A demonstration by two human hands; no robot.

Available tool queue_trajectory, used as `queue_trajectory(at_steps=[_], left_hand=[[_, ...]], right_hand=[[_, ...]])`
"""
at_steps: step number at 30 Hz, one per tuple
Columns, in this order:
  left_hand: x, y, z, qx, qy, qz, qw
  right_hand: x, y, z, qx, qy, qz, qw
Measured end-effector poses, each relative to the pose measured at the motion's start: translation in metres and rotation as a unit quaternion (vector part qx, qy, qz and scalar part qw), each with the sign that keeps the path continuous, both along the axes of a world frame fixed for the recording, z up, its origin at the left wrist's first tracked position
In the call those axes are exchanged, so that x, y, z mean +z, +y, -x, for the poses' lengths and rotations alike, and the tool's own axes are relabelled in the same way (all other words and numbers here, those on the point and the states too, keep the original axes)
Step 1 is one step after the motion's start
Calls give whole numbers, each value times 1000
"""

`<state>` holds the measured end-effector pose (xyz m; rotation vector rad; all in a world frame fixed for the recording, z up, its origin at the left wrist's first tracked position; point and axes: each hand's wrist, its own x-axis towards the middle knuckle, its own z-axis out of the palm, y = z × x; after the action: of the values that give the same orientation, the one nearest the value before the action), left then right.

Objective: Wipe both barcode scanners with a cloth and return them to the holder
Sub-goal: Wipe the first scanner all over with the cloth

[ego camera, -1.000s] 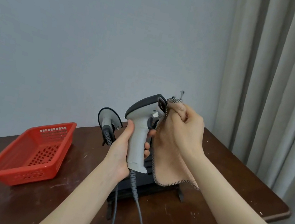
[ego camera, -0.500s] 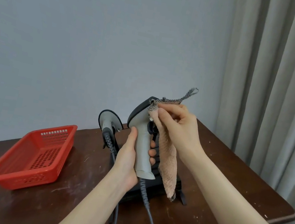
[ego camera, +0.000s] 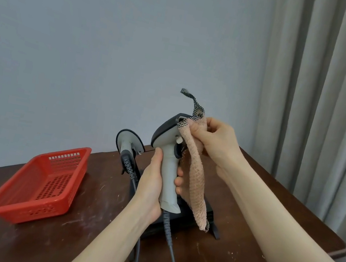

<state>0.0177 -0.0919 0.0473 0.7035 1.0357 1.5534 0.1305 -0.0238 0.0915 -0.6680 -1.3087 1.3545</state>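
1. Two backdrops fill the scene: a pale gray wall (ego camera: 114, 39) from 9 to 12 o'clock and pleated beige curtains (ego camera: 336, 90) at 2 o'clock.
2. Below them, a dark, scuffed wooden table (ego camera: 89, 243) spans the lower half of the view.
3. On it, a red perforated plastic basket (ego camera: 21, 211) sits at 9 o'clock from the holder, well apart from it.
4. At the table's centre stands the black holder (ego camera: 183, 221), largely hidden behind the person's hands.
5. The left hand (ego camera: 150, 187) wraps thumb and fingers around the handle of the gray-and-white barcode scanner (ego camera: 167, 180). It holds the scanner upright above the holder, dark head at 12 o'clock.
6. The right hand (ego camera: 214, 140) pinches the upper end of the peach cloth (ego camera: 195, 181) in curled fingers, pressing it against the scanner's head at 1 o'clock.
7. From there the cloth hangs along the handle's 3 o'clock side, its lower tip in front of the holder. A black mesh-edged strip curls up at 12 o'clock.
8. From the handle's base at 6 o'clock, a gray cable (ego camera: 172, 258) drops past the table's near edge.
9. The second scanner (ego camera: 127, 143) stands upright at 10 o'clock from the held one. Whether it is seated in the holder cannot be told.
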Motion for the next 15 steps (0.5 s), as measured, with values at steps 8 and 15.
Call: queue_trajectory(at_steps=[8,15], left_hand=[[0,-1,-1,19,12,1,1000],[2,0,-4,48,55,-5,997]], right_hand=[[-6,5,-2,-23,-9,-29,999],[2,-1,-3,39,1,8,999]])
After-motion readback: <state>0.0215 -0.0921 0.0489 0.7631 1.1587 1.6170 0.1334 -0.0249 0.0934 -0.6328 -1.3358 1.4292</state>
